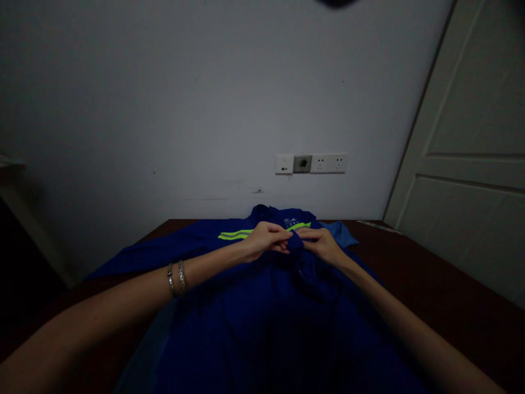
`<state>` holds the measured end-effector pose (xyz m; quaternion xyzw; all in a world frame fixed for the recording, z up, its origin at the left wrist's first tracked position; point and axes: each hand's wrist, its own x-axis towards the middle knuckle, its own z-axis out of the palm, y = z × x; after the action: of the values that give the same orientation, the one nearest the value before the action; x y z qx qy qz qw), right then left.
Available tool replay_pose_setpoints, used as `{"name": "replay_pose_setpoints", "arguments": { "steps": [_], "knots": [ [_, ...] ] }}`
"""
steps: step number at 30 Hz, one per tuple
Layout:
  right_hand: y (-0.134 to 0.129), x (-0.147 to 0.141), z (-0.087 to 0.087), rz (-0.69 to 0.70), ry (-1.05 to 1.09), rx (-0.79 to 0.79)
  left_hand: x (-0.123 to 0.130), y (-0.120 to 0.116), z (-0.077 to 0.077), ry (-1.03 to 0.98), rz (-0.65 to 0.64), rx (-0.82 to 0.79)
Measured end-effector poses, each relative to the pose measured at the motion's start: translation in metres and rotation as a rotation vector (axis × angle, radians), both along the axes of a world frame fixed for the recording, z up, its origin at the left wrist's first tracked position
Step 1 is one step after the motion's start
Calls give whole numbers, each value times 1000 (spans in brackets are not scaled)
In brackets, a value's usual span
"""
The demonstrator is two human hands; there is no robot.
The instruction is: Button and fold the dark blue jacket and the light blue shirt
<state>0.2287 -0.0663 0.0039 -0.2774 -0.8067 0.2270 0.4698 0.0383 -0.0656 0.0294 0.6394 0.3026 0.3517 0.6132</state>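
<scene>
A dark blue work jacket (238,306) with yellow-green reflective stripes lies spread out, its collar toward the wall and one sleeve reaching left. Over its front, my left hand (268,239) pinches a raised fold of the blue cloth between thumb and fingers. Close beside it on the right, my right hand (322,244) grips the same bunched fold from the other side. Small white print shows on the chest above the hands. What detail of the cloth lies between the fingertips is hidden.
Beneath the jacket is a dark reddish-brown table (414,262). Lighter blue cloth (341,234) pokes out at the jacket's right. A row of sockets (328,163) sits on the grey wall (164,109) behind. A panelled door (471,164) stands at the right.
</scene>
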Motion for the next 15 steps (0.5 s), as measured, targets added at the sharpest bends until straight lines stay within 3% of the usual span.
{"name": "replay_pose_setpoints", "arguments": {
  "steps": [8, 12, 15],
  "knots": [
    [5, 3, -5, -75, 60, -87, 6, -1, -3, -42, 50, 8],
    [2, 3, 0, 1, 58, -169, 9, 0, -1, -93, 87, 24],
    [0, 7, 7, 12, -14, -133, 10, 1, 3, -126, 61, 13]
  ]
}}
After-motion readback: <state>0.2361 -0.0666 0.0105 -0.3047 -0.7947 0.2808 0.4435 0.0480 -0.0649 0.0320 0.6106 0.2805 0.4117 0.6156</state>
